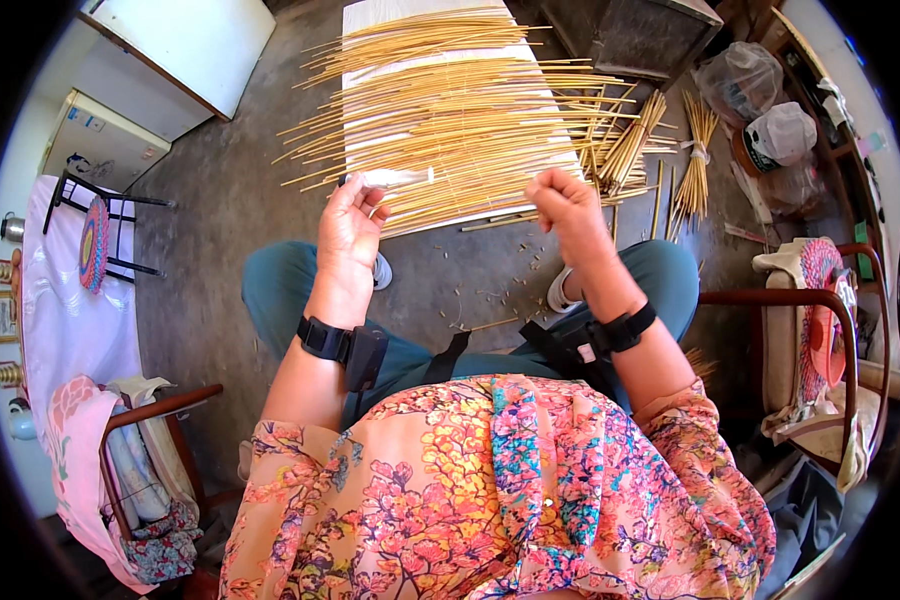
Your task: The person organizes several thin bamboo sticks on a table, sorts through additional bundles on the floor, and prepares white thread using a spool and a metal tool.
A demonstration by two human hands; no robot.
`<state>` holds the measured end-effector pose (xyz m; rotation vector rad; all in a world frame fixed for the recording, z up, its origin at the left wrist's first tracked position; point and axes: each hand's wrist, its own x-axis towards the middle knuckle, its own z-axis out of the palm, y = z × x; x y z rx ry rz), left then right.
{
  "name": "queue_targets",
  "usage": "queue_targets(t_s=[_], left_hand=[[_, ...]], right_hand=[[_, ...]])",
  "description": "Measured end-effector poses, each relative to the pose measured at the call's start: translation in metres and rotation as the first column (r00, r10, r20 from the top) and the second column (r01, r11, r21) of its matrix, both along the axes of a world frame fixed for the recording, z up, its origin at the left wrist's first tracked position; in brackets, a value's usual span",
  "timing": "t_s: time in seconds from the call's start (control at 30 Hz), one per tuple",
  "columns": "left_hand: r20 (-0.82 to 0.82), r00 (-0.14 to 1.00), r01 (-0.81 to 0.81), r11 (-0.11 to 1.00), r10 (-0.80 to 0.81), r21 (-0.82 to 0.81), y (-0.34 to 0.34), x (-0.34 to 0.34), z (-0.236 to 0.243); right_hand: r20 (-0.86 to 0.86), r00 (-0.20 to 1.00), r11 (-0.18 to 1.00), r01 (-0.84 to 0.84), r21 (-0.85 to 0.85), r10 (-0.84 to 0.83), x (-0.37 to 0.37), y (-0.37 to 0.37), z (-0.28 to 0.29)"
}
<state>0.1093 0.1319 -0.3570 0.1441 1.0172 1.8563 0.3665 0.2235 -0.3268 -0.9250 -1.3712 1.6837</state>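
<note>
My left hand (355, 220), palm turned up, has its fingers curled on a small, slender white object (400, 177), whose exact kind I cannot make out. My right hand (560, 205) is closed in a pinch to the right of it; anything between the fingertips is too small to tell. Both hands are at the near edge of a mat of yellow sticks (450, 130), laid crosswise in rows on a white board (425, 15), with thin threads across them.
Stick bundles (695, 160) lie right of the board, near plastic bags (740, 80). Scraps litter the grey floor (200, 250) between my knees. Chairs (830, 300) flank me, one draped with pink cloth (80, 450). White cabinets (180, 50) and a small black stool (100, 230) are left.
</note>
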Motion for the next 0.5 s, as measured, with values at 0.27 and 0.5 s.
queue_targets(t_s=[0.27, 0.5], left_hand=[[0.166, 0.966, 0.181, 0.975, -0.201, 0.128, 0.017, 0.004, 0.01], [-0.346, 0.895, 0.267, 0.959, -0.282, -0.092, 0.03, 0.018, 0.038]], right_hand=[[-0.301, 0.954, 0.999, -0.01, -0.053, -0.006, -0.007, 0.036, 0.07], [-0.565, 0.824, 0.985, -0.071, -0.155, -0.03, -0.001, 0.072, 0.099]])
